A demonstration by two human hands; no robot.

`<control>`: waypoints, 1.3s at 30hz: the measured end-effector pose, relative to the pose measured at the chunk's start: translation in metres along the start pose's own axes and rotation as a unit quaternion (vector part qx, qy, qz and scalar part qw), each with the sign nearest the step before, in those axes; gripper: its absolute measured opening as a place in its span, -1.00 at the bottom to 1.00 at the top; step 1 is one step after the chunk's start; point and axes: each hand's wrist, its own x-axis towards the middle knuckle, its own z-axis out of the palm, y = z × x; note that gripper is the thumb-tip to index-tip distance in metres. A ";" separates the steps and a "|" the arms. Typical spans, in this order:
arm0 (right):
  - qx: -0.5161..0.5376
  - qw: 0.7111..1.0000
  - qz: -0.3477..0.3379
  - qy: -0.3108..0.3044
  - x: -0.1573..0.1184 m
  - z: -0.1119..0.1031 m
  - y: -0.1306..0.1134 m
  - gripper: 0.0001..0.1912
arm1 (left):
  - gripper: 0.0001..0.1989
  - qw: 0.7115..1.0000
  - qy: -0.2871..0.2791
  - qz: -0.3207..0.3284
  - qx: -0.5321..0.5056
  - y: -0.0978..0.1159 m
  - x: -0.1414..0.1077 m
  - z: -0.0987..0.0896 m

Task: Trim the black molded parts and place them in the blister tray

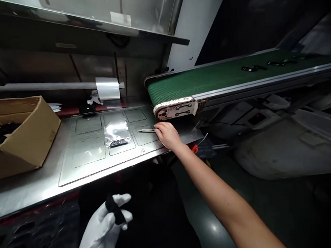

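My left hand (103, 223), in a white glove, is below the bench's front edge. Its fingers are closed on a small, dark, elongated part (115, 209). Over the bench, near the conveyor's end, is my bare right hand (167, 135), its fingers closed on what look like thin metal tweezers (146, 130). The tips point left, and the fingers hide the other end. To their left, a clear plastic film piece (116, 129) lies on the marked sheet (85, 157). A dark, narrow part (118, 143) lies at the film's lower edge.
A cardboard box (42, 134) with dark items stands at the left. Behind the sheet, a film roll (108, 88) hangs on a white rod (60, 86). At right, a green conveyor belt (205, 80) carries several black pieces (250, 68). A metal shelf edge (103, 27) juts out above.
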 end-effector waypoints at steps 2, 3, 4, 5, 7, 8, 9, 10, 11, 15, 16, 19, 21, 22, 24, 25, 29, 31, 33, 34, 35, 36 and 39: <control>-0.002 0.999 -0.015 -0.051 0.026 0.015 -0.004 -0.69 | -0.58 0.999 -0.032 0.013 -0.001 0.001 0.003 0.012; -0.001 0.997 -0.017 -0.074 0.034 0.020 -0.007 -0.69 | -0.60 0.999 -0.044 0.020 -0.007 0.001 0.005 0.015; 0.003 0.996 -0.015 -0.093 0.038 0.024 -0.011 -0.71 | -0.61 0.998 -0.054 0.029 -0.018 0.001 0.006 0.016; 0.008 0.994 -0.012 -0.106 0.037 0.025 -0.015 -0.73 | -0.63 0.997 -0.063 0.039 -0.030 0.001 0.006 0.015; 0.029 0.994 -0.010 -0.107 0.024 0.021 -0.025 -0.75 | -0.65 0.994 -0.074 0.062 -0.056 0.001 0.008 0.012; 0.047 0.994 -0.009 -0.096 0.011 0.016 -0.030 -0.73 | -0.66 0.992 -0.075 0.070 -0.067 0.001 0.009 0.011; 0.079 0.993 -0.016 -0.082 -0.004 0.009 -0.037 -0.74 | -0.65 0.991 -0.075 0.074 -0.077 0.001 0.011 0.010; 0.129 0.987 -0.025 -0.095 -0.021 0.001 -0.046 -0.74 | -0.65 0.991 -0.076 0.075 -0.085 0.000 0.013 0.009; 0.186 0.973 -0.036 -0.133 -0.040 -0.007 -0.056 -0.75 | -0.63 0.990 -0.077 0.074 -0.091 0.000 0.015 0.009; 0.355 0.884 -0.137 -0.271 -0.103 -0.026 -0.105 -0.73 | -0.60 0.989 -0.091 0.057 -0.098 -0.006 0.020 0.011; 0.363 0.877 -0.148 -0.278 -0.112 -0.025 -0.114 -0.72 | -0.60 0.989 -0.096 0.046 -0.098 -0.008 0.020 0.012; 0.321 0.896 -0.138 -0.274 -0.123 -0.018 -0.127 -0.71 | -0.59 0.989 -0.110 0.022 -0.095 -0.013 0.019 0.012; 0.279 0.913 -0.137 -0.263 -0.124 -0.014 -0.127 -0.70 | -0.57 0.989 -0.122 0.022 -0.084 -0.014 0.017 0.011; 0.262 0.920 -0.141 -0.256 -0.124 -0.013 -0.126 -0.70 | -0.57 0.989 -0.124 0.022 -0.079 -0.014 0.016 0.011; 0.237 0.927 -0.155 -0.248 -0.123 -0.014 -0.125 -0.72 | -0.58 0.990 -0.120 0.014 -0.074 -0.013 0.015 0.011; 0.228 0.928 -0.163 -0.247 -0.123 -0.014 -0.125 -0.73 | -0.58 0.990 -0.116 0.009 -0.076 -0.013 0.014 0.011; 0.205 0.925 -0.182 -0.263 -0.123 -0.016 -0.127 -0.72 | -0.61 0.990 -0.114 0.003 -0.080 -0.010 0.012 0.009; 0.205 0.922 -0.187 -0.270 -0.123 -0.016 -0.126 -0.72 | -0.62 0.990 -0.117 0.001 -0.074 -0.009 0.011 0.007; 0.209 0.919 -0.196 -0.272 -0.123 -0.017 -0.126 -0.71 | -0.62 0.990 -0.120 0.000 -0.067 -0.008 0.011 0.006; 0.210 0.917 -0.200 -0.272 -0.122 -0.017 -0.125 -0.71 | -0.62 0.991 -0.121 0.001 -0.065 -0.008 0.010 0.005; 0.211 0.916 -0.204 -0.273 -0.122 -0.018 -0.125 -0.70 | -0.63 0.991 -0.122 0.001 -0.062 -0.007 0.010 0.005; 0.210 0.915 -0.207 -0.274 -0.122 -0.018 -0.124 -0.70 | -0.63 0.990 -0.125 0.002 -0.062 -0.007 0.009 0.005; 0.207 0.912 -0.215 -0.281 -0.123 -0.021 -0.124 -0.70 | -0.64 0.990 -0.128 0.002 -0.062 -0.007 0.007 0.006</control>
